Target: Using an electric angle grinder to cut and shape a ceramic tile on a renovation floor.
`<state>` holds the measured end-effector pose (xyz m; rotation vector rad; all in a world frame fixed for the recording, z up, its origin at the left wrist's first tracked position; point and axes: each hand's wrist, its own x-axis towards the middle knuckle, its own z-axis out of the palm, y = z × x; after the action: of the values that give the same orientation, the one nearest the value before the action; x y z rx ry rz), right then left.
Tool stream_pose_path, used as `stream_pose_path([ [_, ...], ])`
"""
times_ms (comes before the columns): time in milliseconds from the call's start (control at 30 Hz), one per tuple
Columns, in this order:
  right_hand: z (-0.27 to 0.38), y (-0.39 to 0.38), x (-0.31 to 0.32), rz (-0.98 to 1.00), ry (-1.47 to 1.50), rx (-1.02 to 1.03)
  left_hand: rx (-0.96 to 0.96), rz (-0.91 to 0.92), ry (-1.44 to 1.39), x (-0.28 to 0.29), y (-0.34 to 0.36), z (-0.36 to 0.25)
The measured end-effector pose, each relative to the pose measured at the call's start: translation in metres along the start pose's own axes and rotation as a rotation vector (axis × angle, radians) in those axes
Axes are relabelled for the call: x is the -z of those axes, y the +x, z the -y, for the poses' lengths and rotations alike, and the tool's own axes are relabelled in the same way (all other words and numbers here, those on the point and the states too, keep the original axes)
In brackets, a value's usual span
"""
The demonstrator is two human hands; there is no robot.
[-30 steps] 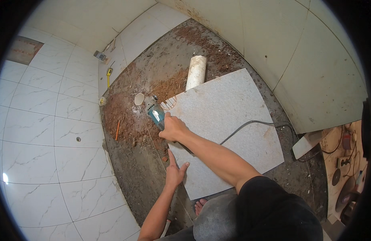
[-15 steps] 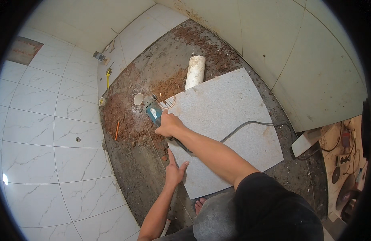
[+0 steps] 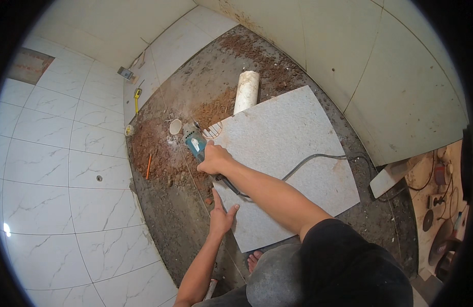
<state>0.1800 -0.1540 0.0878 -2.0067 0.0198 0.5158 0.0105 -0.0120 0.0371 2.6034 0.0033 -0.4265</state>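
My right hand (image 3: 214, 157) is wrapped round a teal angle grinder (image 3: 195, 144), its head at the upper left corner of a speckled pale grey tile (image 3: 285, 148). An orange-drawn circle (image 3: 212, 130) with several stripes marks that corner. My left hand (image 3: 222, 217) holds the tile's left edge below, thumb over the top and forefinger stretched along the side; its other fingers are partly hidden. The grinder's dark cord (image 3: 318, 156) runs rightward across the tile. A white round pipe opening (image 3: 175, 127) is just left of the grinder head.
A white pipe (image 3: 246, 92) lies behind the tile on rubble-strewn floor (image 3: 175, 215). An orange pencil (image 3: 149, 166) and yellow tape measure (image 3: 137, 100) lie leftward, near marble-patterned tiled wall (image 3: 41, 153). Pale panels (image 3: 390, 87) rise rightward, beside scattered tools and discs (image 3: 428, 220).
The grinder and my right hand have shifted slightly up and left at the tile's corner. My left hand keeps its place on the edge. The whole view has moved a little.
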Motion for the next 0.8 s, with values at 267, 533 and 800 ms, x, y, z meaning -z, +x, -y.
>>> stream_pose_path([
  [267,0.004,0.008,0.003,0.02,0.011,-0.008,0.003,0.003,0.005,-0.001,0.0,0.001],
  [533,0.007,0.01,0.004,0.021,0.01,-0.004,-0.003,-0.003,0.021,0.0,-0.001,0.001],
  [800,0.006,0.004,0.005,0.044,-0.002,-0.021,-0.014,-0.004,0.006,0.0,0.0,0.003],
])
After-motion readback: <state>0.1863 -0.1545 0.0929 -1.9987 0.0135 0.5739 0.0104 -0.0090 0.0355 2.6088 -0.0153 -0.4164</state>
